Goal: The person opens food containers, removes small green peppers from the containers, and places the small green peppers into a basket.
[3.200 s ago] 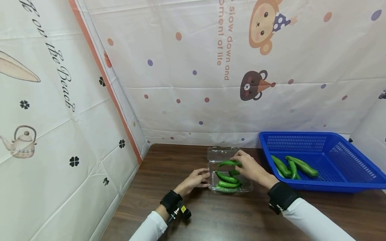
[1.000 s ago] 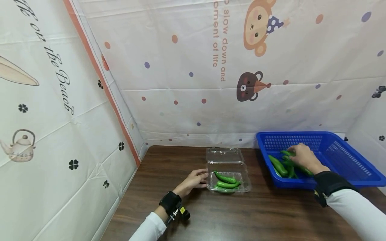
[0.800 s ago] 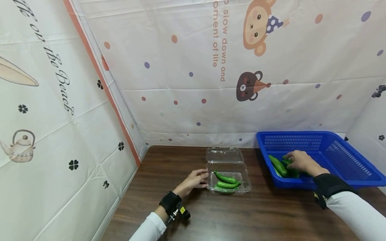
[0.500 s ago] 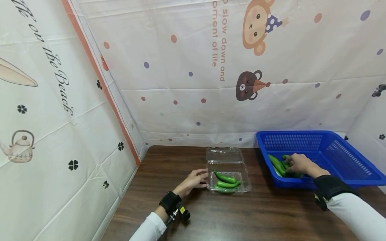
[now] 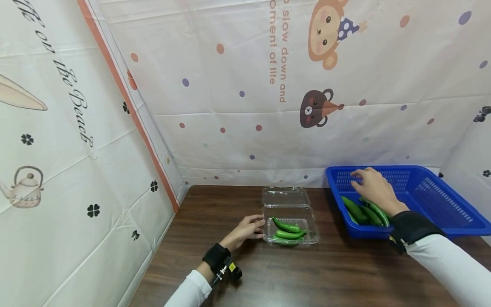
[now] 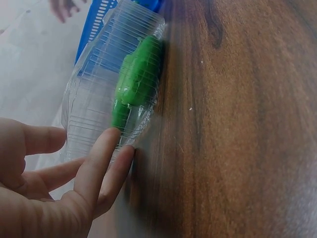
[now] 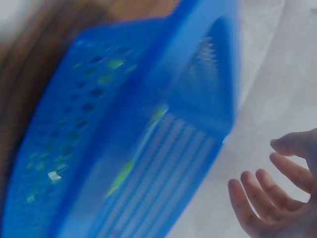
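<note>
A clear plastic clamshell box (image 5: 311,227) lies open on the dark wooden table, with a few green peppers (image 5: 287,230) in its lower half. My left hand (image 5: 248,229) rests on the table at the box's left edge, its straight fingers (image 6: 106,161) touching the ribbed wall beside a pepper (image 6: 138,79). My right hand (image 5: 369,184) hovers over the left part of the blue basket (image 5: 437,200), fingers spread and holding nothing (image 7: 267,198). Several green peppers (image 5: 366,213) lie in the basket's front left corner below it.
The table (image 5: 299,273) stands in a corner of printed cloth walls at the left and back. The basket sits at the table's right rear. The clamshell's lid (image 5: 285,197) lies flat behind its lower half. The right wrist view is blurred.
My right hand carried a pepper from the box to the basket, let it go among the others, and has now lifted up and back, holding nothing. The left hand has not moved.
</note>
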A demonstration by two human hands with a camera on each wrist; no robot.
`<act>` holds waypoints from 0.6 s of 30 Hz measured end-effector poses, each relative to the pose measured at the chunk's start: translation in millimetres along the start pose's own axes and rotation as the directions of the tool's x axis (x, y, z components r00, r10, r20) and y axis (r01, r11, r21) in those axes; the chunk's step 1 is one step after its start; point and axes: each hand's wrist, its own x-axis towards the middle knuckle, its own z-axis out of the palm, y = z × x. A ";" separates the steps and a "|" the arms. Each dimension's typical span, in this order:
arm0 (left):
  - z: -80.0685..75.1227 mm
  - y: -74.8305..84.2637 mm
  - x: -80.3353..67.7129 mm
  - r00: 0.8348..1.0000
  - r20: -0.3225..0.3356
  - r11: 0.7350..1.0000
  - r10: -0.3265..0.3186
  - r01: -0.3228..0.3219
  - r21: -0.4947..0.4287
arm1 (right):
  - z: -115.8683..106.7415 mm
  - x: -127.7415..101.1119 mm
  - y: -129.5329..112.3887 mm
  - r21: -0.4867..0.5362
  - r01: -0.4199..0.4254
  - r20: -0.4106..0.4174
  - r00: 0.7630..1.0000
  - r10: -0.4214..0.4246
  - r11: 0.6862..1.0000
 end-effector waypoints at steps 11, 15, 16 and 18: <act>0.4 1.0 0.0 1.000 -0.001 1.000 -0.008 0.008 0.000 | 26.5 8.6 -75.6 0.035 0.165 -0.187 0.970 -0.156 0.986; 0.3 2.2 -0.1 1.000 -0.005 1.000 -0.013 0.013 0.000 | 40.3 8.2 -94.9 0.058 0.209 -0.161 0.967 -0.197 0.976; 0.3 2.3 -0.1 1.000 -0.005 1.000 -0.012 0.012 0.002 | 43.4 7.6 -98.9 0.062 0.219 -0.153 0.966 -0.207 0.974; 0.5 2.6 0.1 1.000 -0.006 1.000 -0.011 0.011 -0.001 | 49.1 6.5 -105.2 0.072 0.243 -0.127 0.964 -0.233 0.967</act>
